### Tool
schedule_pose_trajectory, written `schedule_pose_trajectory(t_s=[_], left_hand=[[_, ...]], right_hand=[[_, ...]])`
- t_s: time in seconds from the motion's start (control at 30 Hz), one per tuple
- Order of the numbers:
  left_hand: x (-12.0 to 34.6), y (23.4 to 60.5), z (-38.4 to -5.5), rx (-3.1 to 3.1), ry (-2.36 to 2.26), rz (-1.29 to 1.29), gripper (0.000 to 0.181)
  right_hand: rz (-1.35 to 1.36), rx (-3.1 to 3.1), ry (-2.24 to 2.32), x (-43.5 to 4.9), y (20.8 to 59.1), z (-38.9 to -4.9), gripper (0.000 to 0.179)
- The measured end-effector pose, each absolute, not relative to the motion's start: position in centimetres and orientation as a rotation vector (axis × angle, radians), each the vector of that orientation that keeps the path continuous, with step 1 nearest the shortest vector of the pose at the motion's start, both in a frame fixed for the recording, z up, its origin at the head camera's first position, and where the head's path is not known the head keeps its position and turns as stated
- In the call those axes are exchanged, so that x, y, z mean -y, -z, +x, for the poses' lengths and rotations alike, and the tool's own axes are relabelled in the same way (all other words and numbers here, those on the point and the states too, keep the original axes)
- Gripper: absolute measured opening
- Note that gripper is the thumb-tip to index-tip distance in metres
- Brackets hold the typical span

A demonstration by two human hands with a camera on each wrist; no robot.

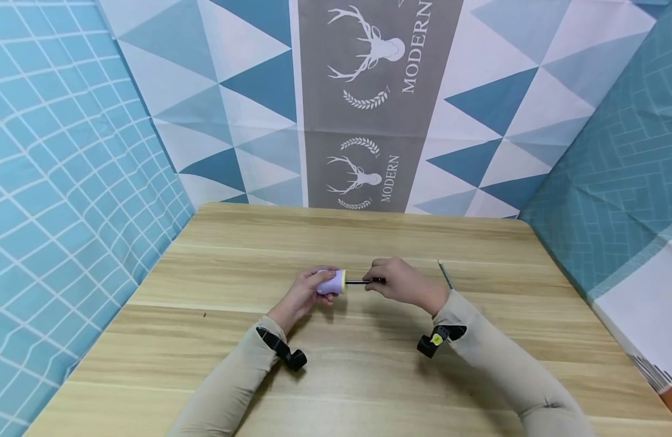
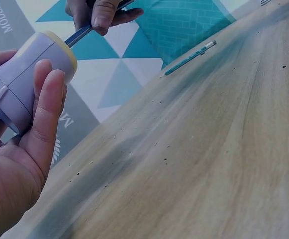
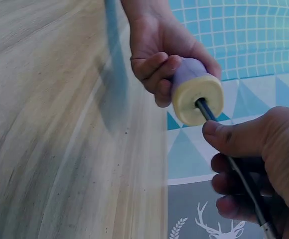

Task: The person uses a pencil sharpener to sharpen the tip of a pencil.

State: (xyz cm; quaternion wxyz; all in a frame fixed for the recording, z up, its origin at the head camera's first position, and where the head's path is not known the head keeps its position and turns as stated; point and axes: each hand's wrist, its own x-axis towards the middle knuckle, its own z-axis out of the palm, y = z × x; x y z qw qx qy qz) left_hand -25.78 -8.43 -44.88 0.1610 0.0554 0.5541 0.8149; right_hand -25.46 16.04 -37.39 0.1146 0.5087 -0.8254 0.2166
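My left hand (image 1: 303, 297) holds a lilac pencil sharpener (image 1: 329, 283) above the table, with fingers and thumb curled round its body. The sharpener's cream end (image 3: 185, 107) faces my right hand (image 1: 405, 283). A dark pencil (image 3: 245, 175) stands with its tip inside the hole of that end. Thumb and fingers of my right hand pinch the pencil along its shaft, and a metal band shows towards its rear in the right wrist view. How deep the tip sits is hidden inside the sharpener.
A second pencil, teal (image 2: 189, 59), lies on the wooden table (image 1: 336, 376) beyond my right wrist. Patterned cloth walls (image 1: 259, 121) stand along the table's back and both sides. Small dark specks dot the tabletop.
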Motion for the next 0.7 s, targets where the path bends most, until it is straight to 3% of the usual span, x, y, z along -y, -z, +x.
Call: schedule_pose_trajectory(t_s=[0.2, 0.37, 0.7], left_hand=[[8.31, 45.12, -25.7, -1.573, -2.323, 0.145, 0.017], [8.44, 45.24, -25.46, -1.57, -2.317, 0.146, 0.016], [8.27, 45.05, -25.5, -1.598, -2.262, 0.162, 0.028]], right_hand=[[1.503, 2.534, -0.769, -16.18, 37.29, -25.48, 0.005], [1.467, 2.699, -0.878, -16.38, 37.33, -25.38, 0.01], [1.466, 2.792, -0.763, -16.67, 36.55, -25.49, 0.013]])
